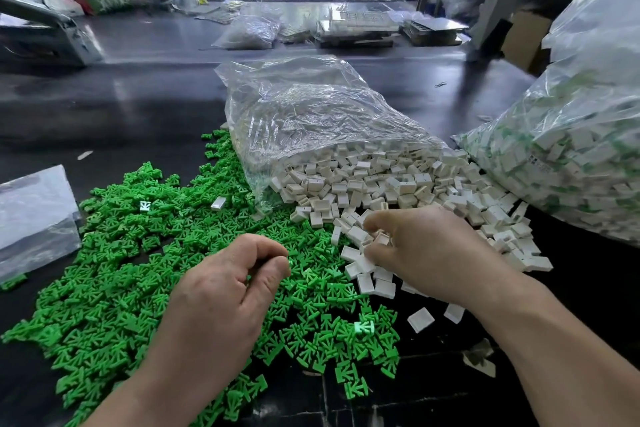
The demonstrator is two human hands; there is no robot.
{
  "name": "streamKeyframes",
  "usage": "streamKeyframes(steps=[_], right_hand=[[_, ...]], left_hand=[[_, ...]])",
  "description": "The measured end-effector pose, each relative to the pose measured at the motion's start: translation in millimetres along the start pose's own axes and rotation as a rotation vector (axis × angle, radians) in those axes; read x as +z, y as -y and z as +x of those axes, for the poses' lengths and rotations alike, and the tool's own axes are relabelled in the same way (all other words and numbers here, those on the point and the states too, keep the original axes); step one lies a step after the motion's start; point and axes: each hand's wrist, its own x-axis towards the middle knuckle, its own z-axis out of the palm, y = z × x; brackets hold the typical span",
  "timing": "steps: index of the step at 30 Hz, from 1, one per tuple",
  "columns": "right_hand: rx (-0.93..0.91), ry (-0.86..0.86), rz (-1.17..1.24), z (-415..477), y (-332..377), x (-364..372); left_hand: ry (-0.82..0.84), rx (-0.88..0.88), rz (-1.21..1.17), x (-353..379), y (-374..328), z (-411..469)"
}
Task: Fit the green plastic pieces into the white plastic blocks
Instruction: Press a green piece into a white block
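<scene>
Dark, glossy worktable [138,107] fills the head view, with cluttered shelving and bags blurred behind it. Small green plastic pieces [114,274] lie in a wide, loose heap across the near left of the table. Just to their right, rectangular white plastic blocks [381,180] spill from the mouth of a crumpled clear plastic bag [311,114], and the two heaps meet in the middle. A larger clear sack [571,135], cut off by the right edge, holds white blocks with green showing through; its contents are hard to make out behind the film. A flat clear pouch [34,215] lies at the left edge, partly out of frame.

The left hand [221,295] hovers over the green heap with fingers curled and thumb against forefinger; whether it holds a piece cannot be told. The right hand [426,253] rests on the near edge of the white heap, fingertips pinching one hollow white block [381,238], its palm hiding the blocks beneath.
</scene>
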Motion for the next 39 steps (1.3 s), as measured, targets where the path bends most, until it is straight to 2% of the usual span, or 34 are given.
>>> streamKeyframes(steps=[6,11,13,15,17,19,22,30,39], right_hand=[[-0.054,-0.037,-0.046,2.3,4.6,1.2],[-0.134,-0.132,-0.067,2.5,-1.1,6.3],[-0.157,-0.172,0.15,-0.7,-5.8,4.8],[-0.128,-0.101,0.585,-2.4,-4.0,1.3],[-0.034,0.112,1.113,-2.3,2.3,-0.1],[-0.015,0.338,1.517,-1.1,9.8,2.6],[-0.072,0.541,1.813,0.2,17.4,10.4],[0.006,0.561,2.043,-2.5,26.4,12.7],[0.163,0.618,1.948,-7.1,34.7,15.7]], left_hand=[[0.046,0.009,-0.007,-0.9,-2.1,-0.3],[0.048,-0.01,-0.091,1.4,0.1,-0.7],[0.031,-0.029,-0.218,0.7,0.3,-0.7],[0.038,-0.067,-0.369,-0.2,0.5,0.2],[0.066,-0.112,-0.533,-0.7,1.6,1.2],[0.083,-0.148,-0.664,-1.3,1.9,1.9],[0.077,-0.18,-0.74,-0.9,0.7,3.0],[0.04,-0.205,-0.833,1.6,0.6,3.9],[0.18,-0.055,-1.112,3.5,-12.0,0.2]])
